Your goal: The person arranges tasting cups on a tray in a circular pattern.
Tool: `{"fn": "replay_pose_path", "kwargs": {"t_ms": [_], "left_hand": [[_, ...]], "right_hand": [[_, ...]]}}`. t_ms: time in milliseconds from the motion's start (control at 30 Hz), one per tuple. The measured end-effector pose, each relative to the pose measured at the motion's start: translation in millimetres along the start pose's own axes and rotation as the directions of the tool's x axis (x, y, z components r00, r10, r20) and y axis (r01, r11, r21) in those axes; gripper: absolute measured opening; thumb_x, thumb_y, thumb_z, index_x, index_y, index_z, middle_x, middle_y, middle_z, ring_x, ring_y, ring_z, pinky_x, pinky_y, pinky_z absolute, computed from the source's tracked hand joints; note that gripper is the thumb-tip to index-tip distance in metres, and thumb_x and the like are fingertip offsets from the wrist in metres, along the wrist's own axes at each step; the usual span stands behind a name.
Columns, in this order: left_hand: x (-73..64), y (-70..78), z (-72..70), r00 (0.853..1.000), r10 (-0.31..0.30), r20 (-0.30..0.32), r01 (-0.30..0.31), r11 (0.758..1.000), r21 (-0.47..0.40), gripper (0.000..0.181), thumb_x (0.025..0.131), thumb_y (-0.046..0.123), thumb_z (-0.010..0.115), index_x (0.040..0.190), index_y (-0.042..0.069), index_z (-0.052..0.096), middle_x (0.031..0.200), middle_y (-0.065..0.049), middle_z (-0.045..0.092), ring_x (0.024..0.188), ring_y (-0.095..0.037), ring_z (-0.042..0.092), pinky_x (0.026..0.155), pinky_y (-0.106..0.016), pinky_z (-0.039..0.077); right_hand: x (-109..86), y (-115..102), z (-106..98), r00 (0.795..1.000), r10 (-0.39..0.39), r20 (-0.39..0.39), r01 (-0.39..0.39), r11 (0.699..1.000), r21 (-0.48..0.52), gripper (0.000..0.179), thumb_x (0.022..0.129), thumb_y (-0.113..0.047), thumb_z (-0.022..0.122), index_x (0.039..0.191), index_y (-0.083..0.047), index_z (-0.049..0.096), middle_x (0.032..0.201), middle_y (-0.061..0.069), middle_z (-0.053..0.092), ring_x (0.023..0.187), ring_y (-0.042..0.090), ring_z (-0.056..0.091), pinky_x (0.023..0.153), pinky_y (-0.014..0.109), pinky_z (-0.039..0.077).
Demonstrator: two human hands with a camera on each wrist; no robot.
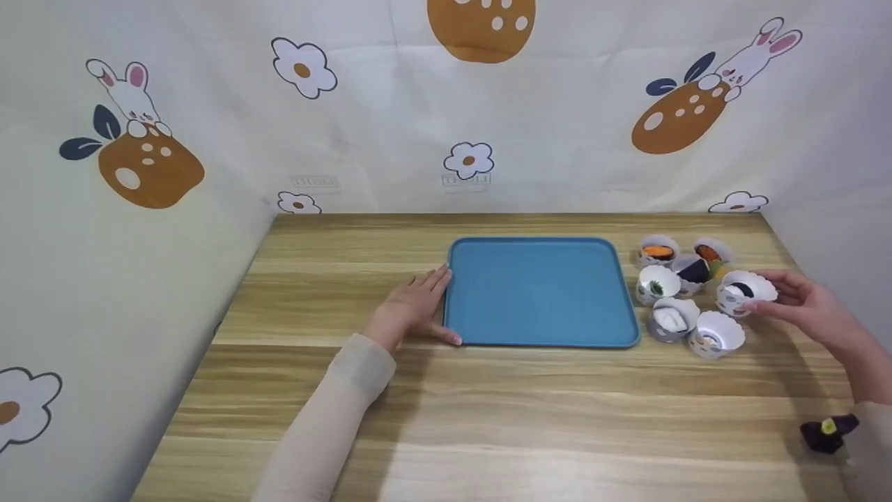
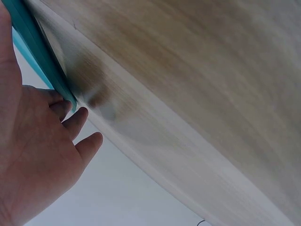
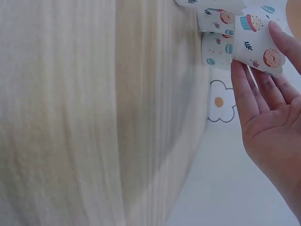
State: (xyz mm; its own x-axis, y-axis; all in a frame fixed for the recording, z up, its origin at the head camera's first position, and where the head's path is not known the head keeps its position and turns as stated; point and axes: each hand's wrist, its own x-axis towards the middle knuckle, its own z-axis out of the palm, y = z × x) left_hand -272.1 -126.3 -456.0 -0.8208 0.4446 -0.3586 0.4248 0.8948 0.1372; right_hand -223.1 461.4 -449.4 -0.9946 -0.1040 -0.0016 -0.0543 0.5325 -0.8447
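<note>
My left hand point(image 1: 411, 303) rests at the left side of a blue rectangular tray point(image 1: 536, 293), fingers along its edge and thumb at its near-left corner. In the left wrist view the fingers point(image 2: 75, 123) lie loosely against the tray's rim point(image 2: 44, 52). At the right, my right hand point(image 1: 812, 307) grips a scalloped white paper cup point(image 1: 732, 301) with a dark-and-white piece inside. The right wrist view shows thumb and fingers on opposite sides of this cup point(image 3: 258, 44), printed with cupcakes and donuts.
Several similar cups stand right of the tray, including one with an orange-topped piece point(image 1: 657, 252), one with a white piece point(image 1: 670, 319) and a front one point(image 1: 716, 336). A small dark object with a yellow spot point(image 1: 826, 434) is by the right sleeve. Patterned cloth point(image 1: 390, 125) hangs behind.
</note>
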Motion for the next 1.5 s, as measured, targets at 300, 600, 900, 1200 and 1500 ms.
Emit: {"fn": "replay_pose_path", "kwargs": {"t_ms": [300,600,900,1200,1500], "left_hand": [[1.8,0.6,-0.2,1.0,0.006,0.002,-0.006,1.0,0.024,0.128,0.074,0.079,0.065,0.161,0.01,0.001,0.17,-0.007,-0.003,0.158,-0.025,0.007,0.128,-0.045,0.012],[-1.0,1.4,-1.0,1.0,-0.005,0.007,0.004,1.0,0.025,0.128,0.074,0.078,0.066,0.161,0.008,0.003,0.17,-0.007,0.0,0.158,-0.026,0.008,0.128,-0.047,0.012],[-0.9,2.3,-2.2,1.0,-0.012,0.006,0.012,0.999,0.039,0.129,0.073,0.08,0.065,0.161,0.01,0.004,0.17,-0.007,0.001,0.157,-0.027,0.008,0.128,-0.049,0.011],[-1.5,2.2,-3.0,1.0,-0.006,0.004,0.006,0.996,0.084,0.128,0.073,0.083,0.062,0.161,0.009,0.004,0.17,-0.007,0.001,0.158,-0.026,0.007,0.128,-0.048,0.01],[-0.3,1.9,-2.2,1.0,-0.002,-0.004,0.002,0.997,0.081,0.128,0.074,0.08,0.065,0.161,0.008,0.005,0.17,-0.008,0.003,0.158,-0.025,0.009,0.128,-0.049,0.009]], "right_hand": [[1.6,-13,-5,1.0,-0.001,-0.02,0.001,1.0,-0.025,0.036,0.094,-0.012,0.069,0.118,-0.033,0.053,0.1,-0.036,0.058,0.091,-0.021,0.057,0.075,0.002,0.048],[8.9,-29,-2,0.999,-0.049,0.017,0.047,0.994,0.094,0.041,0.093,0.004,0.064,0.12,-0.026,0.057,0.102,-0.027,0.067,0.092,-0.011,0.064,0.074,0.01,0.055],[22.1,-45,6,0.994,-0.099,0.048,0.094,0.991,0.099,0.039,0.093,0.005,0.064,0.124,-0.019,0.058,0.105,-0.024,0.068,0.094,-0.01,0.066,0.076,0.009,0.054],[37.8,-63,21,0.987,-0.131,0.094,0.116,0.981,0.154,0.041,0.092,0.006,0.064,0.125,-0.018,0.058,0.107,-0.02,0.07,0.095,-0.006,0.067,0.077,0.013,0.056],[51.2,-82,39,0.986,-0.142,0.089,0.13,0.982,0.134,0.037,0.092,0.002,0.067,0.126,-0.013,0.058,0.105,-0.02,0.07,0.093,-0.005,0.067,0.074,0.017,0.058]]}}
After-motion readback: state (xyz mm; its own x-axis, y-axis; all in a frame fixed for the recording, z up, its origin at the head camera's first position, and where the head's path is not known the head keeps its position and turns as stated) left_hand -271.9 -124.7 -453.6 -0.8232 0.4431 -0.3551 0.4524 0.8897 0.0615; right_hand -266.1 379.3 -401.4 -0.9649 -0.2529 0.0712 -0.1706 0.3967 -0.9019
